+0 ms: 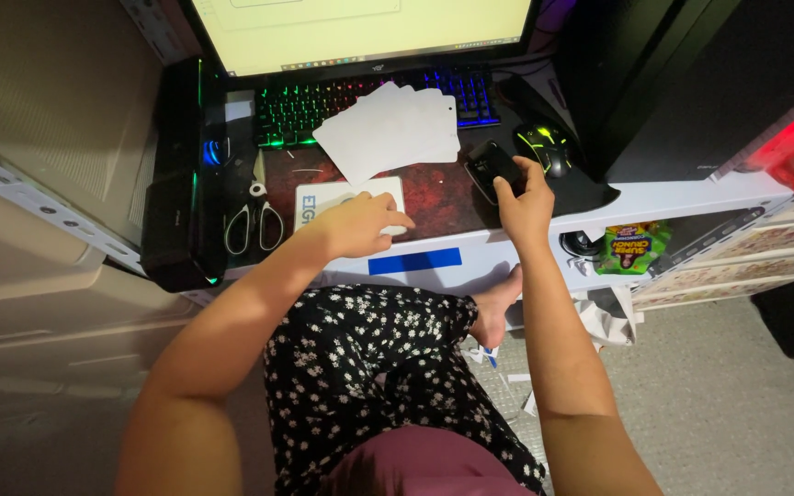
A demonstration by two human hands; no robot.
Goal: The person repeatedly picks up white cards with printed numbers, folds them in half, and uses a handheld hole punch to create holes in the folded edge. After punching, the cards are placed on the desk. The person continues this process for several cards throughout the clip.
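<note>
Right, the left hand (360,225) lies flat w/ fingers curled down on a white box (349,197), palm pressing its near edge; more a hold-down than a true grip, nothing lifted. The right hand (526,204) has its grip lightly closed on the near end of a black phone (493,165), thumb and fingertips touching it while it lies on the desk (470,253).

Phone: prob. stiff, smooth, a bit slippery, glass side fragile; best taken by the long edges, not the face. Box looks light, rigid card, easy to slide; take it by the sides.

Just beyond the left grip, a fan of white cards (388,133), thin and floppy, partly over a backlit keyboard (305,110). Left of that grip, scissors (255,220), then a black speaker (176,184). Just past the right grip, a black mouse (544,147) w/ green light. Nearer than both grips, blue tape strip (414,261) on the desk's front edge. Right of and below the right grip, a green snack packet (633,246) on a shelf.
</note>
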